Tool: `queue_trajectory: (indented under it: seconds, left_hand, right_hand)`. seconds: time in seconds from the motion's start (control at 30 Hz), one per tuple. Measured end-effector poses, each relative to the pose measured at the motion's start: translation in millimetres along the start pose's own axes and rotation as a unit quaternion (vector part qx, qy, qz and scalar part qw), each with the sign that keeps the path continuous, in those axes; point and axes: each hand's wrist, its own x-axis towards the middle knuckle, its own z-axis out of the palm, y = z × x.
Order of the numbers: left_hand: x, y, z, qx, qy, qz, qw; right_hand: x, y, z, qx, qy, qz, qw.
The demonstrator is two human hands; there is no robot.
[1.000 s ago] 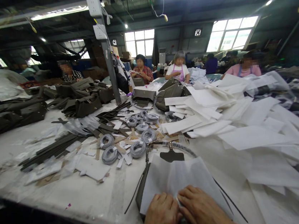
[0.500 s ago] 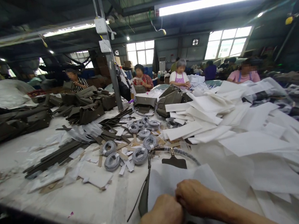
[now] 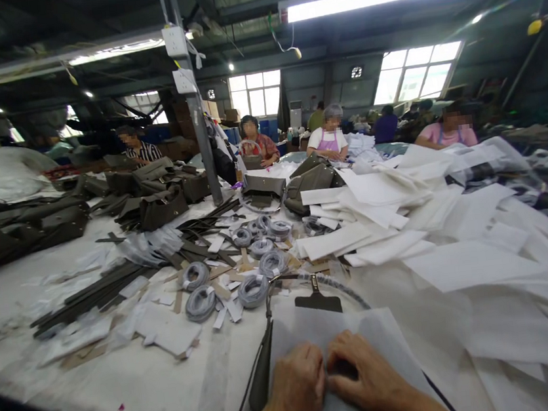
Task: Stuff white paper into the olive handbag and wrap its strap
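A white sheet [image 3: 367, 327] covers most of a dark olive handbag [image 3: 261, 372] in front of me. The bag's side and thin strap show on the left. Above the sheet's top edge are its dark flap tab [image 3: 317, 303] with a metal buckle, and a handle wrapped in clear plastic [image 3: 347, 289]. My left hand [image 3: 297, 377] is closed on the sheet, knuckles up. Close beside it, my right hand [image 3: 365, 373] is curled, thumb and fingers pinching at the sheet. What lies under the fingertips is hidden.
Plastic-wrapped coils [image 3: 201, 303] and dark straps [image 3: 100, 288] lie beyond the bag. A large heap of white sheets [image 3: 478, 261] spreads on the right. Dark bags [image 3: 159, 202] are piled near a metal post [image 3: 202, 134]. Several people work behind the table.
My hands have drawn slightly apart and lie side by side on the sheet, which is flatter. The view has shifted a little, and another hand at the left edge is out of view.
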Motion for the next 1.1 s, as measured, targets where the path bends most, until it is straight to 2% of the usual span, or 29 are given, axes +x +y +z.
queue_trajectory:
  seconds: [0.17,0.23,0.3,0.4,0.53,0.73,0.87,1.0,1.1]
  left_hand:
    - [1,-7,7,0.019,0.126,0.106,0.986]
    - [5,-10,11,0.023,0.14,0.133,0.981]
    - [8,-13,12,0.026,0.117,0.126,0.985]
    - [10,-16,11,0.023,0.081,0.081,0.993]
    - [7,-18,5,0.017,0.05,0.042,0.998]
    - [3,-25,-8,0.043,0.007,0.062,0.997]
    - [-3,-29,-20,0.043,-0.015,0.089,0.995]
    - [3,-27,-42,0.036,-0.083,0.106,0.99]
    - [33,-21,-60,0.078,-0.176,0.114,0.975]
  right_hand:
    - [0,4,5,0.006,-0.023,-0.026,0.999]
    - [0,7,7,0.013,-0.027,-0.032,0.999]
    - [1,9,8,0.036,-0.018,-0.033,0.999]
    - [1,14,9,0.047,0.021,-0.038,0.998]
    - [2,22,9,-0.049,0.072,-0.019,0.996]
    - [8,29,10,-0.099,-0.009,0.023,0.995]
    - [11,25,9,-0.096,-0.032,0.021,0.995]
    - [9,15,5,-0.094,-0.035,0.015,0.995]
    - [8,8,0,-0.086,-0.026,0.012,0.996]
